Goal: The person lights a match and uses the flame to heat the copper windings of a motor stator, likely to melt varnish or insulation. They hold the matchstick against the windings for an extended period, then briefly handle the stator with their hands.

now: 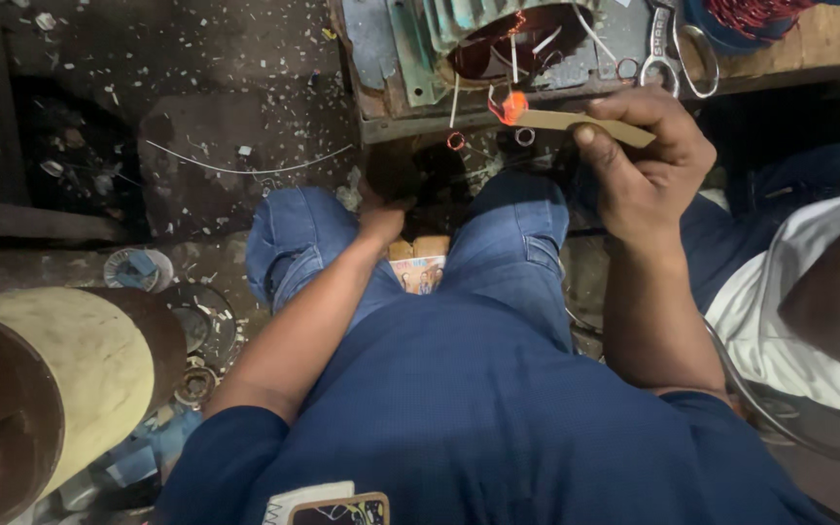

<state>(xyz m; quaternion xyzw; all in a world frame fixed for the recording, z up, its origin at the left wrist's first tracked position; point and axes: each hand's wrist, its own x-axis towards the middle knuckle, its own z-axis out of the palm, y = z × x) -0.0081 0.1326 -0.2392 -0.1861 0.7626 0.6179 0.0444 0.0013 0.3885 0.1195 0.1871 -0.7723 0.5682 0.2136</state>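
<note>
The right hand [648, 170] pinches a thin tan strip [585, 124] by its near end, the far tip reaching toward the motor winding [517, 44] on the bench [828, 44]. It looks light, stiff and easily bent, so best held close to its working tip. The left hand [381, 219] dips between the knees, its grip hidden

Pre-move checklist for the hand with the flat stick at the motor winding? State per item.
1. Grip on the flat stick: ok, right hand pinches it with thumb and fingers.
2. Stick tip at the motor stator: cannot tell, an orange glare hides the tip.
3. Left hand clear of the stator: ok, it is down between the knees, by a small box.
4. What the left hand holds: cannot tell, fingers in shadow.
5. Scissors out of the stick's way: ok, they lie on the bench right of the stator.
6. Loose copper rings below the bench edge: not ok, scattered under the work.
</note>
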